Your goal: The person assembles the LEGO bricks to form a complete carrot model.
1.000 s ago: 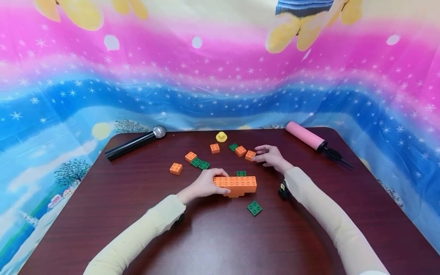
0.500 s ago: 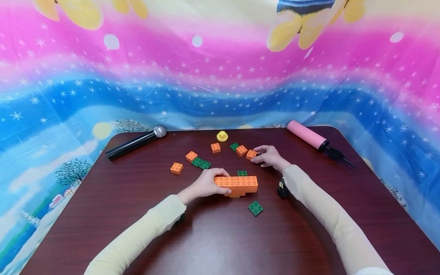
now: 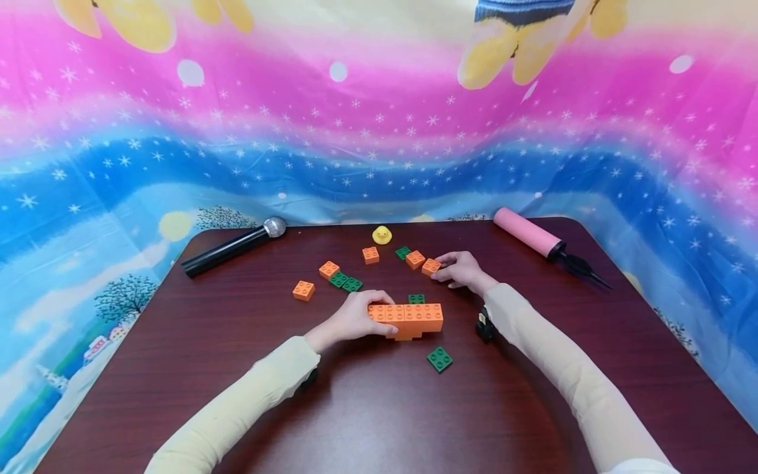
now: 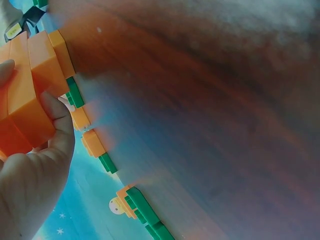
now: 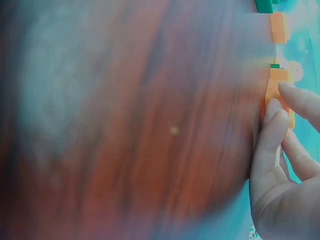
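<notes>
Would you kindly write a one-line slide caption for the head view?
Left hand grips an orange brick wall while right hand pinches a loose orange brick.

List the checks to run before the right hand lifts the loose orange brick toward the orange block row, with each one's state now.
1. Left hand grips the orange block row: ok.
2. Right hand has fingers on the loose orange brick: ok.
3. Firm pinch on that brick: cannot tell; the right wrist view is blurred.
4. Neighbouring orange brick stands apart from the held one: ok.
5. Row's top studs uncovered: ok.
6. Green brick just behind the row may obstruct: cannot tell.
</notes>
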`<state>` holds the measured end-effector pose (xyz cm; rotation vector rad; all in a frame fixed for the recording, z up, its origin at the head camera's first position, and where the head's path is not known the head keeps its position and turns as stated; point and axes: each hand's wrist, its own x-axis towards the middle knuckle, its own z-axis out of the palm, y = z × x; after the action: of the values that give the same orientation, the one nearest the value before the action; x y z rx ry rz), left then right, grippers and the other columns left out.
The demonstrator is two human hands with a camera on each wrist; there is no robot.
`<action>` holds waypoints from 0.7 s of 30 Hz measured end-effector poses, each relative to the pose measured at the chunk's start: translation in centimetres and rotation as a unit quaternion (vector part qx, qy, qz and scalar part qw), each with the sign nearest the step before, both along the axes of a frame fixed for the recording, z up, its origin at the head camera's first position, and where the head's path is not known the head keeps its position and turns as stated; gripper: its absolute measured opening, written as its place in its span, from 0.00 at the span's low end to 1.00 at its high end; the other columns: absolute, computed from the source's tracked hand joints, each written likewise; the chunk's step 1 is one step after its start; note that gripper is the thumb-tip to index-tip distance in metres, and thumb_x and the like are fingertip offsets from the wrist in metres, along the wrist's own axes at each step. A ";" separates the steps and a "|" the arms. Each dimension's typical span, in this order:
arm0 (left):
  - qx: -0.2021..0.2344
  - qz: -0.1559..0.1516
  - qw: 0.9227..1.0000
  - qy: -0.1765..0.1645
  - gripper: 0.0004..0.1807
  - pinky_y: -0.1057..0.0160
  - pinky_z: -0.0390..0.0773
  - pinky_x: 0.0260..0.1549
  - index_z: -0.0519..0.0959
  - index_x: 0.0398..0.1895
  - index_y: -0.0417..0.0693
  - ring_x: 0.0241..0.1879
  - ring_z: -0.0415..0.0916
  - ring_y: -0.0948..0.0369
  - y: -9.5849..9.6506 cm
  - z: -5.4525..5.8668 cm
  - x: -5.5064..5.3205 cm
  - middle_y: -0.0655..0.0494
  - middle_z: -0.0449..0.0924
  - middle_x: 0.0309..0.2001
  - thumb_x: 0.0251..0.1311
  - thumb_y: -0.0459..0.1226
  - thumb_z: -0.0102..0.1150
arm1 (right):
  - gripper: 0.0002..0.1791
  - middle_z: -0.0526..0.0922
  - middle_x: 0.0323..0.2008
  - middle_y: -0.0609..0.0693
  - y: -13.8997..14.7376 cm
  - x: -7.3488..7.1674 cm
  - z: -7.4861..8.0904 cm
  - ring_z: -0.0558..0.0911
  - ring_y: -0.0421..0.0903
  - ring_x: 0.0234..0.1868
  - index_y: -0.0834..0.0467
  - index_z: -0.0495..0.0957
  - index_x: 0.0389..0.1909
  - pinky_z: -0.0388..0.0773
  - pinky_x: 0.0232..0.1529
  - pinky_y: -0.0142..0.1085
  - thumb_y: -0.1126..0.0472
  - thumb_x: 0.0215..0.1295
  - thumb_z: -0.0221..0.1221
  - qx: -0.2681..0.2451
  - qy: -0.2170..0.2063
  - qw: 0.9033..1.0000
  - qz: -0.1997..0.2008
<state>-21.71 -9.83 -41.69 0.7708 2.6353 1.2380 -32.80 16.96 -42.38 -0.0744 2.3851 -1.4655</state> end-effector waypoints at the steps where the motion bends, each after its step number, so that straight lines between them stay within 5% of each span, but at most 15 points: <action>1: 0.001 -0.001 1.000 0.000 0.17 0.64 0.75 0.37 0.80 0.40 0.54 0.38 0.72 0.61 0.0 0.0 0.0 0.57 0.81 0.42 0.46 0.43 0.73 | 0.28 0.75 0.52 0.60 0.0 0.1 0.0 0.82 0.36 0.32 0.63 0.71 0.61 0.79 0.29 0.32 0.62 0.59 0.65 0.001 0.002 1.000 -0.001; 14: -0.005 0.009 1.000 -0.002 0.18 0.63 0.75 0.37 0.80 0.41 0.55 0.37 0.73 0.61 -0.1 0.1 0.0 0.58 0.82 0.40 0.47 0.45 0.73 | 0.28 0.75 0.57 0.61 -0.3 1.0 0.2 0.83 0.41 0.39 0.60 0.71 0.61 0.81 0.32 0.33 0.57 0.61 0.64 -0.027 0.015 0.999 -0.033; 21: -0.008 0.016 1.000 -0.005 0.18 0.63 0.75 0.38 0.80 0.41 0.55 0.37 0.73 0.62 0.0 -0.1 0.1 0.58 0.82 0.41 0.47 0.45 0.73 | 0.27 0.74 0.59 0.60 -0.8 2.7 1.2 0.78 0.51 0.53 0.61 0.72 0.60 0.79 0.49 0.42 0.58 0.60 0.65 -0.040 0.049 0.998 -0.012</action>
<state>-21.60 -9.79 -41.76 0.7210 2.6560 1.2230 -30.06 16.21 -41.15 -0.1402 2.4125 -1.6029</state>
